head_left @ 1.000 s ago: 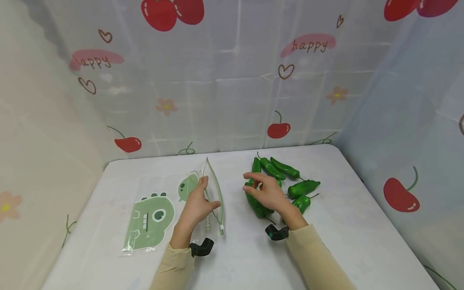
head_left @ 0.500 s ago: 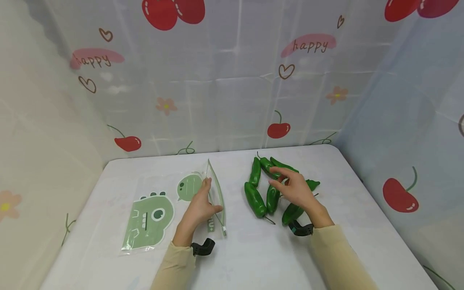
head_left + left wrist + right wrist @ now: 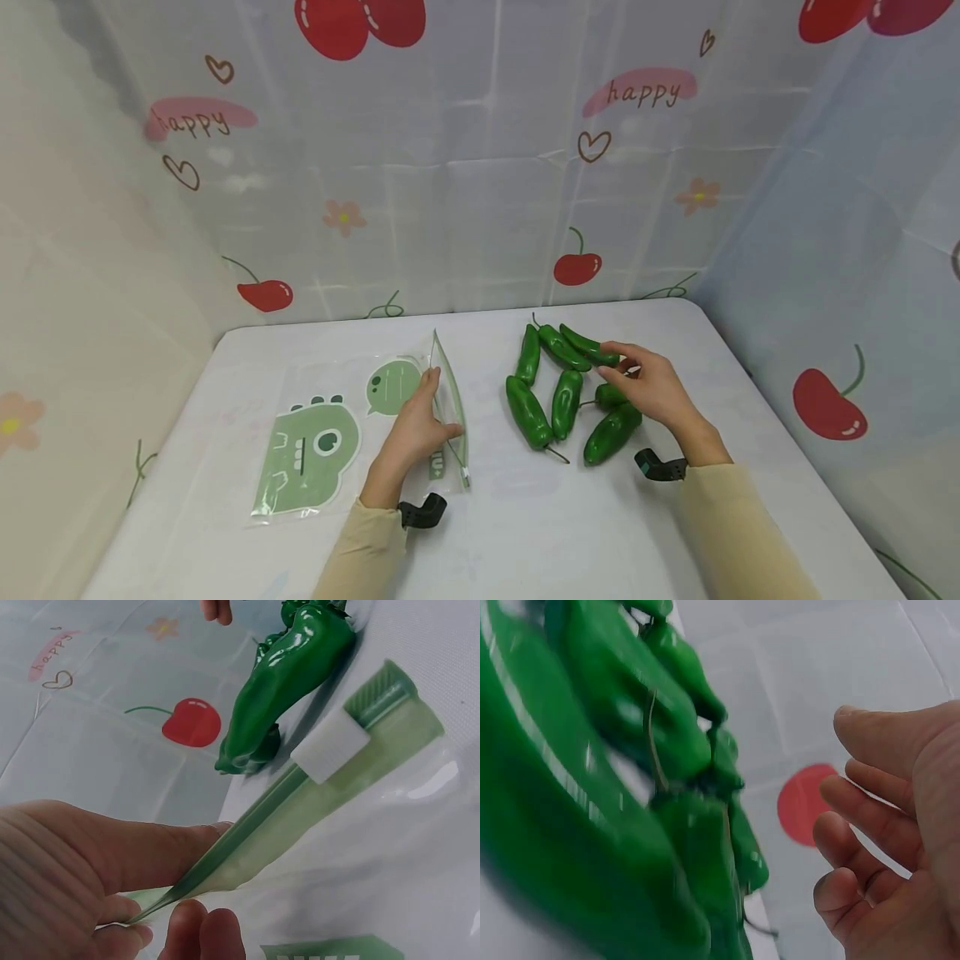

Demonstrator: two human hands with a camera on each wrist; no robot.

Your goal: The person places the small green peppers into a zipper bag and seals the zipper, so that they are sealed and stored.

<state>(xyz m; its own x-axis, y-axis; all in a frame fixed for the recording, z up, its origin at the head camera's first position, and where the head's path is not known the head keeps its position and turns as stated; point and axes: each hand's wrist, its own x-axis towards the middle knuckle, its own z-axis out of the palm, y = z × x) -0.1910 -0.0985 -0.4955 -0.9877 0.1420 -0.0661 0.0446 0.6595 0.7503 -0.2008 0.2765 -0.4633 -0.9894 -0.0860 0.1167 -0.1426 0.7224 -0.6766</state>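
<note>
A clear zip bag [image 3: 307, 454] with green dinosaur prints lies flat on the left of the table. My left hand [image 3: 408, 429] grips its mouth edge, thumb and fingers around the green zip strip [image 3: 247, 817]; a white slider [image 3: 330, 746] sits on the strip near one end. My right hand [image 3: 648, 387] hovers at the right side of several green peppers, fingers loosely bent and nothing between them. In the right wrist view the fingers [image 3: 870, 802] stand apart from the peppers. One long pepper [image 3: 527, 412] lies nearest the bag; another pepper [image 3: 611, 433] lies at the front right, below my right hand.
The white table [image 3: 517, 533] has a rounded far edge against a hanging curtain [image 3: 465, 225] printed with cherries and hearts. More peppers [image 3: 564, 347] lie toward the back. A black wrist camera [image 3: 660, 465] sits on my right wrist.
My right hand has moved right across the peppers, uncovering those on the left and in the middle. My left hand stays at the bag mouth, shifted very slightly right.
</note>
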